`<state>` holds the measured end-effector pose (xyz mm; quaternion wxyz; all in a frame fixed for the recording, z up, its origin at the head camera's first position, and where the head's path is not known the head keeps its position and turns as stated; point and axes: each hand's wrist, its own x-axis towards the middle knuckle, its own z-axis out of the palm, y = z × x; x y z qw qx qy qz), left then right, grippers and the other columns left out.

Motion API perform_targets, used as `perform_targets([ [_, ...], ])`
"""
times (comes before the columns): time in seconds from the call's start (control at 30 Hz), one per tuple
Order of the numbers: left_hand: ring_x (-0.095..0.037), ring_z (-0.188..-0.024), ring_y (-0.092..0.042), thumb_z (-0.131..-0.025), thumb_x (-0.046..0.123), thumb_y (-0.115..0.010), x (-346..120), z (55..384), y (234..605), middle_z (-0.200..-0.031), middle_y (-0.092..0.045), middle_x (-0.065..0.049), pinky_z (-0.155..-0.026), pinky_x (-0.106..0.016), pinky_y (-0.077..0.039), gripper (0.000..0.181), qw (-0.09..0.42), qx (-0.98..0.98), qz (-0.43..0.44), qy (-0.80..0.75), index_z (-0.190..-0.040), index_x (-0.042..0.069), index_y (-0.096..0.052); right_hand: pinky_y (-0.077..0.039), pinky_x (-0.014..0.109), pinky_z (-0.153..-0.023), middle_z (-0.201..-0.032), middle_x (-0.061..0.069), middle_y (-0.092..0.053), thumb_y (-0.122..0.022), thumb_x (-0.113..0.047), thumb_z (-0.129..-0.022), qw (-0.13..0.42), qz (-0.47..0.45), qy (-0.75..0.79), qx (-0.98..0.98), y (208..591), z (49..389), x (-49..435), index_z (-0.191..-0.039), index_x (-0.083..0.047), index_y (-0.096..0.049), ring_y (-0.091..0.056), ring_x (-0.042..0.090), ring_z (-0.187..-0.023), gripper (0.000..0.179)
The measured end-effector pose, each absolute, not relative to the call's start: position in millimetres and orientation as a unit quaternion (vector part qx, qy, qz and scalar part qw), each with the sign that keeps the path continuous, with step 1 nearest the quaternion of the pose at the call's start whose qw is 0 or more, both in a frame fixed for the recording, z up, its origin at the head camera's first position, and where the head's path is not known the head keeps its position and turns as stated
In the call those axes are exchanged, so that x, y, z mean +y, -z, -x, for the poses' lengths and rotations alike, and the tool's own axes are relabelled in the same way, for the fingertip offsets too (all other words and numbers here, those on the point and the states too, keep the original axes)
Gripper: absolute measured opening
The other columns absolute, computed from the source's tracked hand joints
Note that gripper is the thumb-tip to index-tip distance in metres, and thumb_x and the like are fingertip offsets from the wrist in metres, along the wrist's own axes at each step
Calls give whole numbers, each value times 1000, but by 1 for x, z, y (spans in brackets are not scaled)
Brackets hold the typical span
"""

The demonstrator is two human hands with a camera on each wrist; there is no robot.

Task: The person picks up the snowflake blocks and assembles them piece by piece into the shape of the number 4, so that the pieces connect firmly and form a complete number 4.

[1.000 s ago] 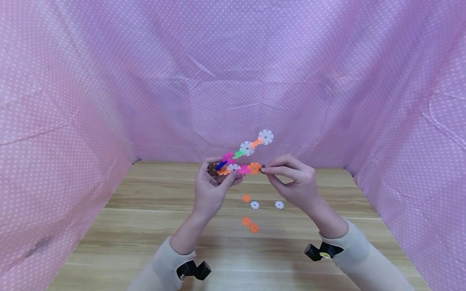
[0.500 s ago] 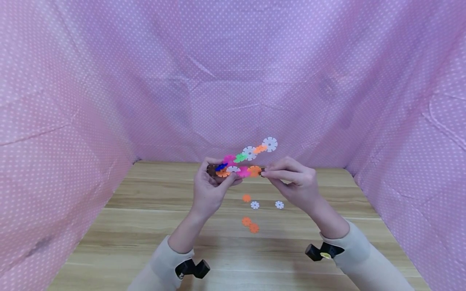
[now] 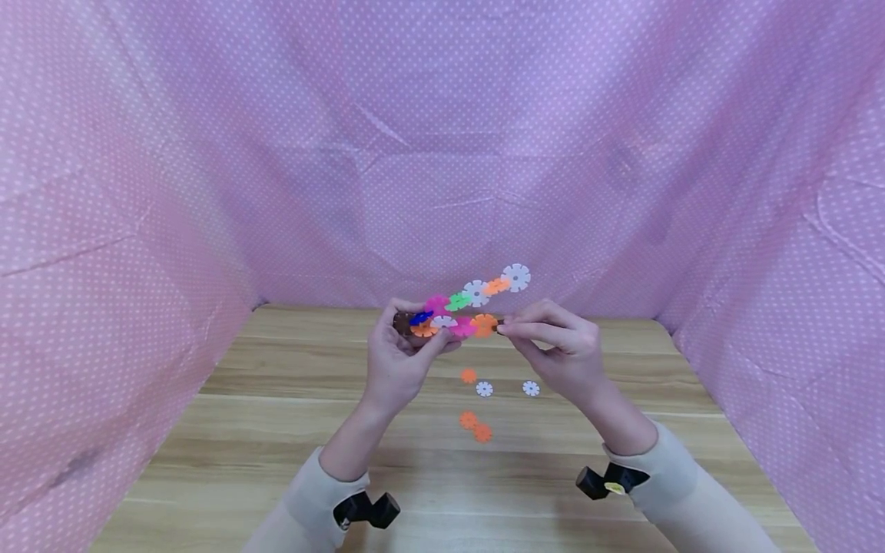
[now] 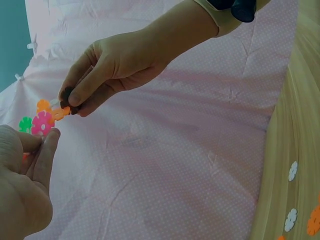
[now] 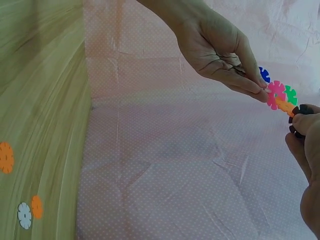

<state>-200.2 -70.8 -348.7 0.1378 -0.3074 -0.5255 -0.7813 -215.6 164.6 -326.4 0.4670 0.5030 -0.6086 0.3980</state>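
My left hand point(image 3: 401, 361) grips a chain of slotted plastic snowflake discs above the table, its thumb over a white disc point(image 3: 443, 322). The chain folds back on itself: a brown disc point(image 3: 402, 323) at the left, a blue one point(image 3: 421, 317) near it, and an upper arm of pink, green, white and orange ending in a white disc point(image 3: 515, 277). Its lower arm runs through pink to an orange disc point(image 3: 484, 325). At that end my right hand point(image 3: 560, 342) pinches a dark brown disc point(image 4: 70, 98), which meets the orange disc's edge point(image 5: 284, 105).
On the wooden table point(image 3: 276, 430) below the hands lie two white discs, one nearer the middle point(image 3: 484, 389) and one farther right point(image 3: 531, 389). Several orange discs point(image 3: 482, 432) lie near them. Pink dotted cloth point(image 3: 442, 207) surrounds the table's back and sides.
The chain's upper arm has tilted down and slightly right, its white end disc now lower. Both hands keep their hold, nearly in place. The discs on the table have not moved.
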Motion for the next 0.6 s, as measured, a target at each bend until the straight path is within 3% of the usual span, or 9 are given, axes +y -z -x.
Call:
perform_targets([
  [0.17,-18,-94,-81,-90,-26,-64,-70,200,350,-115,-69,-5,-79,-42,-70,37,132,-523,313,782,-119,-19,-42,-53,19,-60,-82,17,-74,-78,-8,-98,476,-495,-406,-603,329,216,164,-90,2,-82,-69,20,-74,13],
  [0.37,-18,-95,-81,-90,-26,-64,-70,199,350,-118,-71,-4,-80,-42,-70,36,126,-520,318,783,-118,-19,-42,-52,20,-59,-81,16,-73,-78,-8,-97,475,-503,-408,-595,330,217,164,-88,4,-81,-70,22,-75,15],
  [0.47,-17,-95,-81,-89,-26,-64,-69,197,348,-118,-71,-3,-79,-41,-70,37,132,-519,317,783,-118,-20,-41,-53,20,-60,-80,16,-71,-78,-5,-97,477,-516,-405,-585,329,218,164,-87,5,-80,-70,22,-75,14],
  [0.6,-18,-92,-81,-88,-27,-65,-67,196,347,-114,-71,-4,-77,-42,-71,37,127,-513,315,788,-116,-21,-41,-60,16,-72,-80,18,-71,-77,-5,-97,489,-521,-398,-576,329,218,165,-85,5,-80,-71,24,-78,16],
])
